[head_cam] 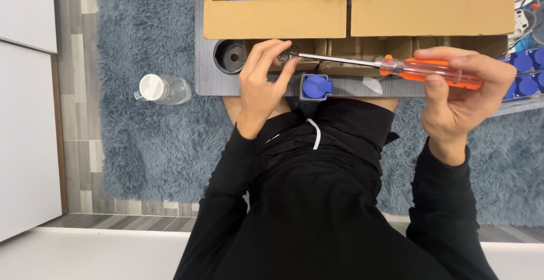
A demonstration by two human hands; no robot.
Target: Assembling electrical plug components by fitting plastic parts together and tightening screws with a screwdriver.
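Left hand [262, 82] curled, thumb and fingertips pinched on a small metal part [285, 56], grey, shape too small to tell; held just above the worktop [211, 79] edge. Right hand [462, 84] closed in a loose fist around the screwdriver [391, 66]: translucent orange plastic handle, thin bright steel shaft running left, tip meeting the metal part at the left fingertips. Screwdriver lies roughly level, across the front of the boxes.

Blue socket [317, 86], round plastic face in a pale square frame, flat on the worktop near its front edge, just right of the left hand, below the shaft. Worktop grey, fine striped texture. Black round hole or cup [229, 56] at its left end, beside the left hand.

Two cardboard boxes behind: left cardboard box [275, 16] holds blue plastic sockets, right cardboard box [430, 14] holds white plastic housings. More blue sockets in a row at the far right edge [524, 73].

Clear plastic bottle [161, 89] with white cap on its side on the shaggy blue-grey rug [147, 144], well left of the worktop. Person in black long sleeves, white drawstring visible.
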